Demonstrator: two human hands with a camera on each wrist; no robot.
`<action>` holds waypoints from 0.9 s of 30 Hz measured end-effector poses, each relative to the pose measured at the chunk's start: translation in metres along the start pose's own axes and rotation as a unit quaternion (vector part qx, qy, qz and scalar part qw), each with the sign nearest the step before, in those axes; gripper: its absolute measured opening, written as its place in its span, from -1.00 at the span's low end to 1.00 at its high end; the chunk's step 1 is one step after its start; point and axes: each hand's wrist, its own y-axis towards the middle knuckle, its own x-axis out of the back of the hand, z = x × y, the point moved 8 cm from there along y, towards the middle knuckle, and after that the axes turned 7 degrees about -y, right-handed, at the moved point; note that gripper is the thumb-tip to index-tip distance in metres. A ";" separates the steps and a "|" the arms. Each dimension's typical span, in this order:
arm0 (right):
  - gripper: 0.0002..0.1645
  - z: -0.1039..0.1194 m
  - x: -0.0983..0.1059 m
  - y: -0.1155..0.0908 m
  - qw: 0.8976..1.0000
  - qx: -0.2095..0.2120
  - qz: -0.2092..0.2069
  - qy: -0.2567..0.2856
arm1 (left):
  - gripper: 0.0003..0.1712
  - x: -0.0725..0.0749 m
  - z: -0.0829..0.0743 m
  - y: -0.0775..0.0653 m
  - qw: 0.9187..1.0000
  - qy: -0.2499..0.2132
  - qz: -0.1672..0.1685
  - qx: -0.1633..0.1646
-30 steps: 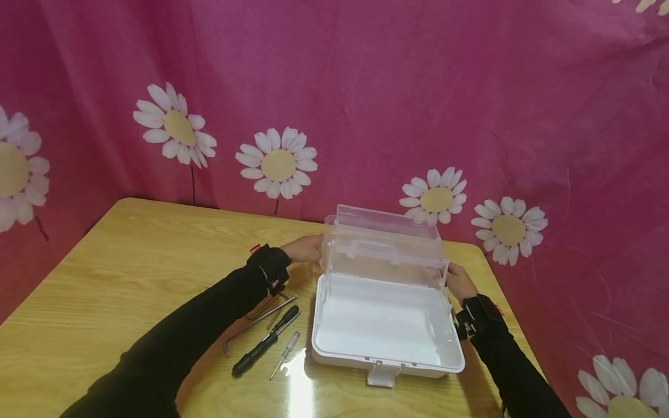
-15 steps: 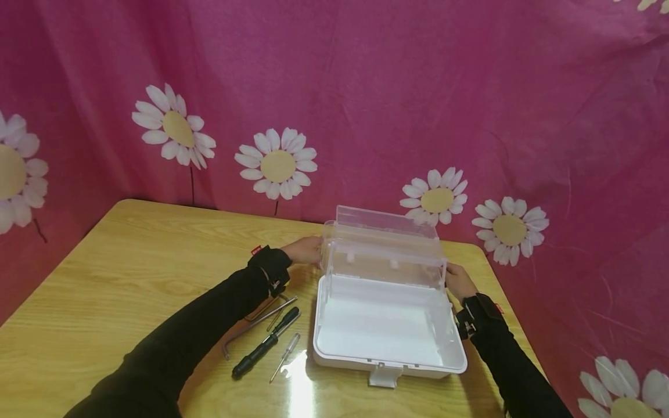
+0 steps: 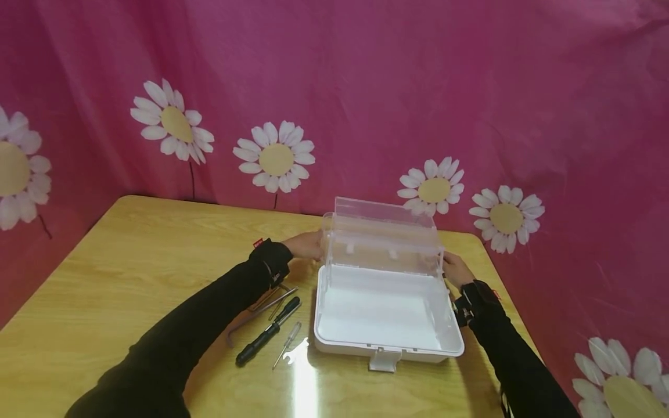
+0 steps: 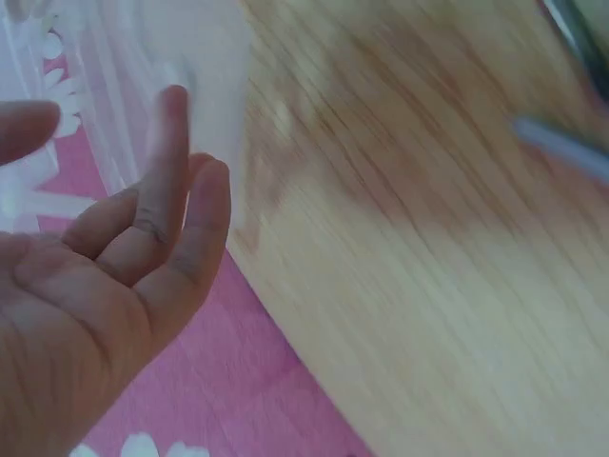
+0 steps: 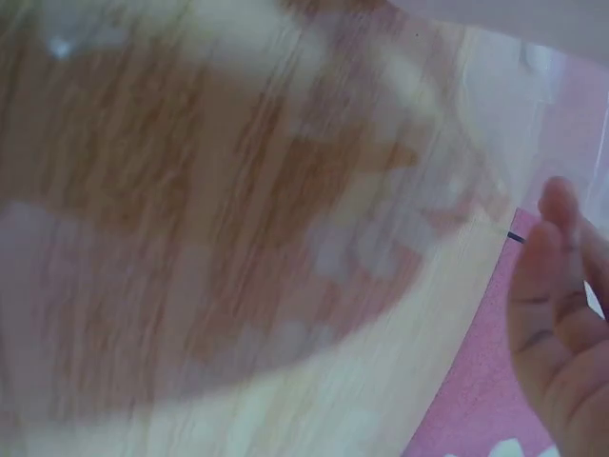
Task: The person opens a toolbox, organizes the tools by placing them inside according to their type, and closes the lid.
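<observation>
A white box (image 3: 387, 316) with a hinged clear plastic lid (image 3: 389, 235) stands on the table, lid raised at the back and white inside bare. My left hand (image 3: 308, 246) is at the lid's left side, fingertips partly hidden behind the clear plastic. In the left wrist view its fingers (image 4: 171, 133) are loosely bent beside the plastic, with the thumb apart from them. On the opposite side, my right hand (image 3: 457, 270) is at the lid's right edge. The right wrist view shows its fingers (image 5: 538, 276) slightly bent beside the plastic; the thumb is hidden there.
Left of the box lie a black-handled screwdriver (image 3: 261, 342), a small clear-handled screwdriver (image 3: 289, 342), a silver spanner (image 3: 297, 352) and bent metal rods (image 3: 261, 310). A pink curtain with daisies (image 3: 334, 104) hangs close behind the wooden table (image 3: 172, 255). A white latch (image 3: 385, 360) hangs at the box's front.
The whole scene sits slightly higher in the head view now. Both hands stay at the lid's sides, and the lid remains raised.
</observation>
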 end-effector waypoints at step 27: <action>-0.47 0.121 0.067 -0.126 0.942 0.269 -0.197 0.033 | -0.59 0.023 0.001 -0.133 0.968 0.184 -0.160 -0.059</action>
